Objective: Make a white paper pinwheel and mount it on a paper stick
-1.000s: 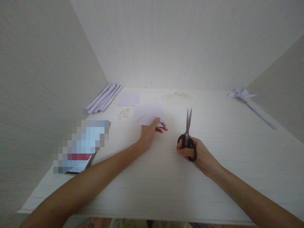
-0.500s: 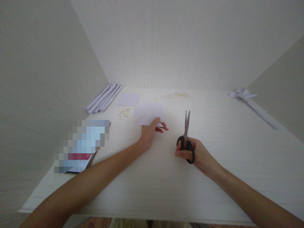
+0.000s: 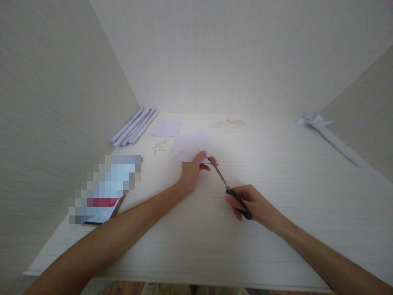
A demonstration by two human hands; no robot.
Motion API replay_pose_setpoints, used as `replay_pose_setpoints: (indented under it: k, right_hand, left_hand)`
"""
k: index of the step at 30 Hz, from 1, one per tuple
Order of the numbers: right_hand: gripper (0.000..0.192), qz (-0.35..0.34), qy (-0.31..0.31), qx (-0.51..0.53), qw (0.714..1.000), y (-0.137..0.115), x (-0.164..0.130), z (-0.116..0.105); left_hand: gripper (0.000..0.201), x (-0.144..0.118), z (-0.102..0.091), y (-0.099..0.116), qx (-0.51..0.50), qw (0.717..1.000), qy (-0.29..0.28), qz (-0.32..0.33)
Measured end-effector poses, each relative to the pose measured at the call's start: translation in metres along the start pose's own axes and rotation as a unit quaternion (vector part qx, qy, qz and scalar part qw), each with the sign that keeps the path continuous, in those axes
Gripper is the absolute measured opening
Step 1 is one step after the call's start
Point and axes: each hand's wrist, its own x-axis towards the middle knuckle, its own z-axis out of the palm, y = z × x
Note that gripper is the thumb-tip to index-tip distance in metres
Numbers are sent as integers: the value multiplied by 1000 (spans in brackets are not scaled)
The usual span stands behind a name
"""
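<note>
My left hand [image 3: 193, 172] pinches the near edge of a white paper sheet [image 3: 192, 145] and lifts it slightly off the pale table [image 3: 276, 196]. My right hand [image 3: 250, 203] grips black-handled scissors [image 3: 229, 190]. Their blades point up and to the left, and the tips reach the paper's near edge right beside my left fingers. Whether the blades are apart is hard to tell.
Several rolled white paper tubes [image 3: 135, 126] lie at the back left, with a flat white sheet [image 3: 166, 128] and small paper scraps [image 3: 159, 146] beside them. A folded paper piece on a long roll [image 3: 322, 129] lies at the back right. A blurred packet [image 3: 104, 188] sits left. Walls enclose three sides.
My right hand has turned the scissors from pointing straight away to pointing left, bringing the tips to the paper. My left hand has kept its hold on the sheet.
</note>
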Motion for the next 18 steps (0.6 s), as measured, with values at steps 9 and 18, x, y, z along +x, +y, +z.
replay_pose_setpoints:
  k: [9,18]
  right_hand:
    - [50,-2,11,3,1000,-3,1,1]
    - [49,-3,13,4,1000,-4,1,1]
  left_hand:
    - [14,1,1,-2,1,1000,-9,1]
    - [14,0,-2,-5,0,999,-29,22]
